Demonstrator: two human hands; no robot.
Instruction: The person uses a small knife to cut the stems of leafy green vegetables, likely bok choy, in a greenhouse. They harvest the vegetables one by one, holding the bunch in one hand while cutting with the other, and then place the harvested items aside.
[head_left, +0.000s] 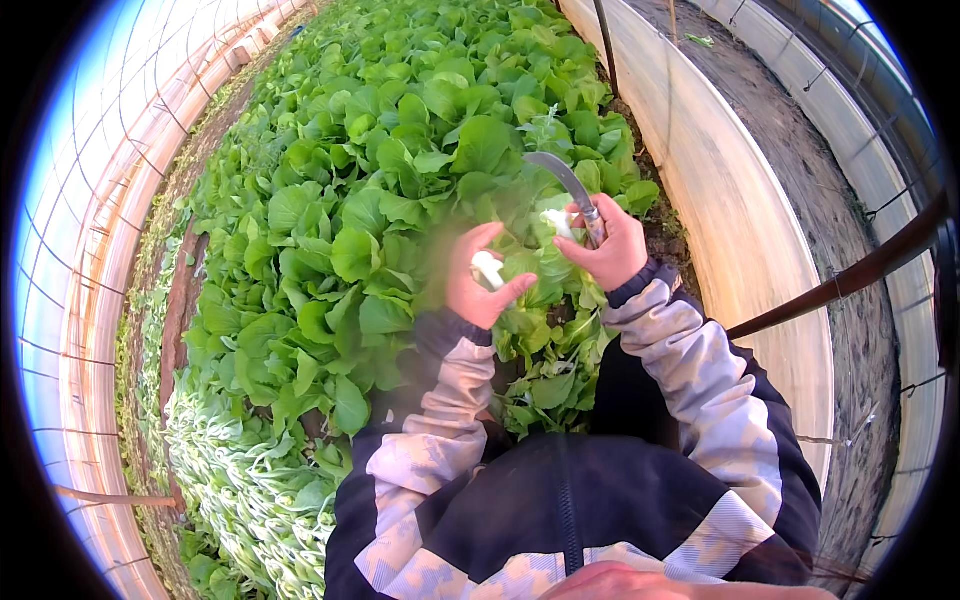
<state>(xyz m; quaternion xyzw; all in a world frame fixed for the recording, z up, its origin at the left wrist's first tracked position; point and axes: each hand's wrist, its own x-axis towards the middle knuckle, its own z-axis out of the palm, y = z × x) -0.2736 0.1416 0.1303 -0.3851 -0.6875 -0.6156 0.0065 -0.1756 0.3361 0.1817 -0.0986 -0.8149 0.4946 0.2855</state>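
Note:
My right hand (616, 244) is closed around the handle of a sickle (564, 174), whose curved blade points up and to the left over the leaves. Against the fingers of that hand is the white base of a leafy green (556, 222). In my left hand (474, 281) a thick white stalk (487, 268) lies between the thumb and the curled fingers. The leaf end of this stalk is hard to make out. Loose, paler leaves (551, 386) lie on the soil below and between both hands.
Dense leafy green plants (360, 217) fill the bed ahead and to the left. Several cut plants (247, 487) lie in rows, white stems showing, at lower left. A pale plastic sheet (720, 172) borders the bed on the right, with a brown pole (840, 281) slanting across it.

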